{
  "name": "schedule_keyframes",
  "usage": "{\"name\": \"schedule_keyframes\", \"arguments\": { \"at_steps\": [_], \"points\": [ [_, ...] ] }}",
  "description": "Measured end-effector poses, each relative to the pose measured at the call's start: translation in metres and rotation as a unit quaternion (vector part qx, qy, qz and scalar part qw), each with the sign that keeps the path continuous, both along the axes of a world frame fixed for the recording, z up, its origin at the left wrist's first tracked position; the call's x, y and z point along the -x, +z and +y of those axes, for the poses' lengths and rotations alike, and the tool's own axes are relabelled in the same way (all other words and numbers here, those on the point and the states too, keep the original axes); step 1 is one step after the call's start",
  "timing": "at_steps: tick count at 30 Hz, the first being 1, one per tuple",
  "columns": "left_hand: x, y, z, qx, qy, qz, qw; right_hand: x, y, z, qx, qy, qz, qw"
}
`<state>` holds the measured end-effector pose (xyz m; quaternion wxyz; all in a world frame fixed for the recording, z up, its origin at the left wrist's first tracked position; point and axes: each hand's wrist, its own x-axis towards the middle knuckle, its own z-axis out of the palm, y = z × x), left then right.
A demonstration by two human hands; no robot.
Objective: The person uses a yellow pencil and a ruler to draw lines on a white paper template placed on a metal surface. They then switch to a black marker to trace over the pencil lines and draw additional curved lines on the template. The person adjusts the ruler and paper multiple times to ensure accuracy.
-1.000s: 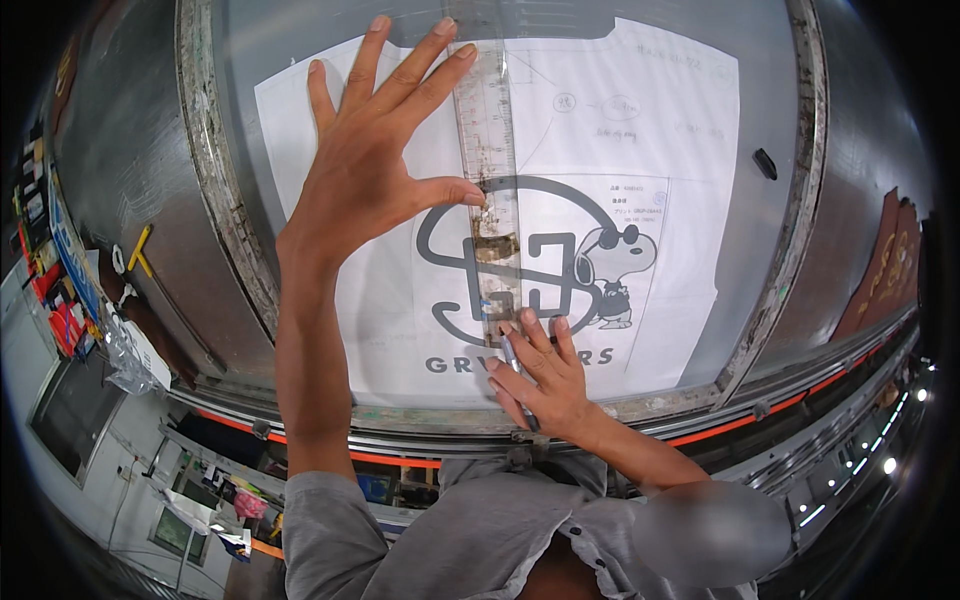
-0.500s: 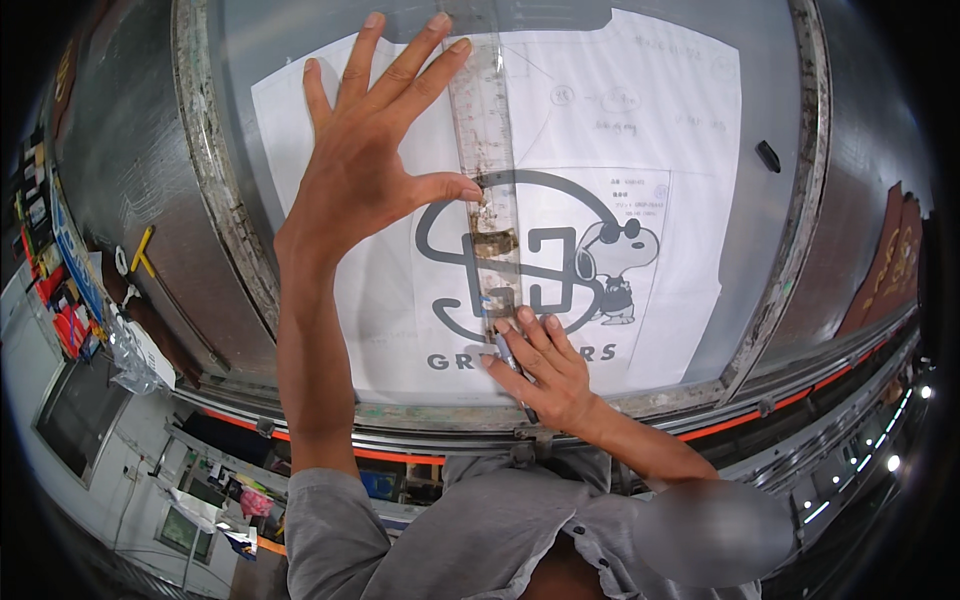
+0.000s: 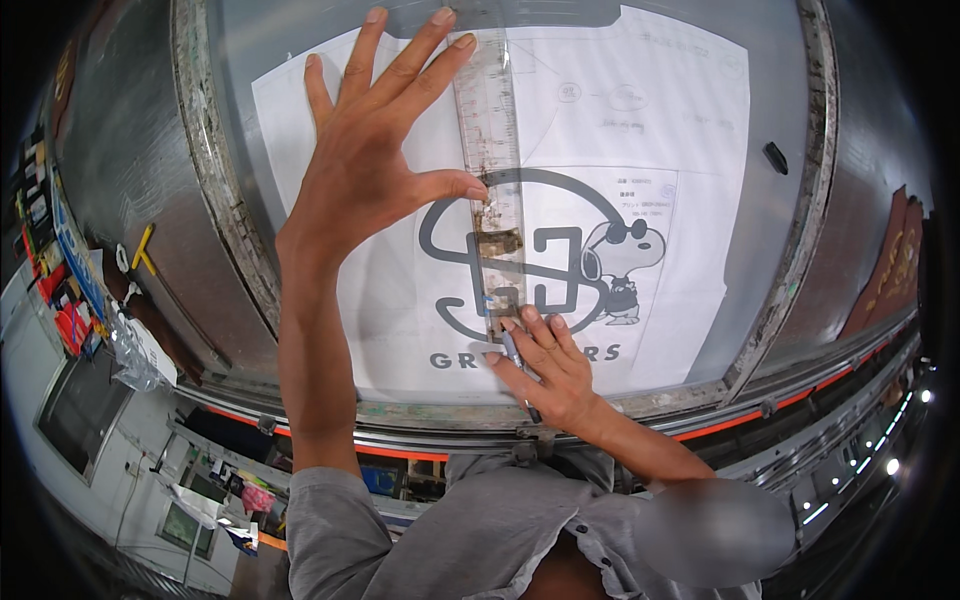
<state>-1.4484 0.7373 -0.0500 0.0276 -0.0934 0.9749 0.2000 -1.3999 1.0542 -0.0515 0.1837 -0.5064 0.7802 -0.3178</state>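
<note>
A clear ruler, stained near its lower half, lies lengthwise over white paper that bears a grey looped emblem and a cartoon dog in sunglasses. My left hand is spread flat on the left part of the paper, its thumb and a fingertip at the ruler's left edge. At the ruler's near end, my right hand holds a slim grey pen between thumb and fingers. Its fingertips rest by that end; the pen's tip is hard to make out.
A worn frame surrounds the paper. A small black cap-like piece lies inside its right side. Left of the frame is a yellow T-shaped handle on a long rod. An orange-striped rail runs along the near edge.
The view has shifted slightly. Both hands stay at the ruler, and the right still holds the pen.
</note>
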Motion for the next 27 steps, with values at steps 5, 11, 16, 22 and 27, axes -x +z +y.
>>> {"name": "schedule_keyframes", "arguments": {
  "at_steps": [5, 11, 16, 22, 27],
  "points": [
    [-0.0007, -0.0012, -0.0002, 0.008, 0.001, -0.003, 1.0, 0.0013, -0.0003, 0.0007, -0.001, 0.002, -0.001, 1.0],
    [-0.0013, -0.0051, -0.0015, 0.007, -0.002, 0.01, 1.0, 0.0, 0.0001, -0.0001, 0.002, -0.012, -0.018, 1.0],
    [0.0018, 0.0011, 0.0002, 0.003, 0.006, -0.001, 1.0, 0.0013, 0.0018, -0.0018, 0.003, -0.016, -0.012, 1.0],
    [-0.0021, -0.0033, -0.0022, -0.01, 0.011, -0.002, 1.0, 0.0008, 0.0017, 0.0028, 0.007, 0.004, -0.041, 0.999],
    [-0.0019, -0.0035, -0.0029, -0.03, 0.013, 0.005, 0.999, 0.0013, -0.0016, 0.0046, 0.019, 0.015, -0.042, 0.999]
  ]
}}
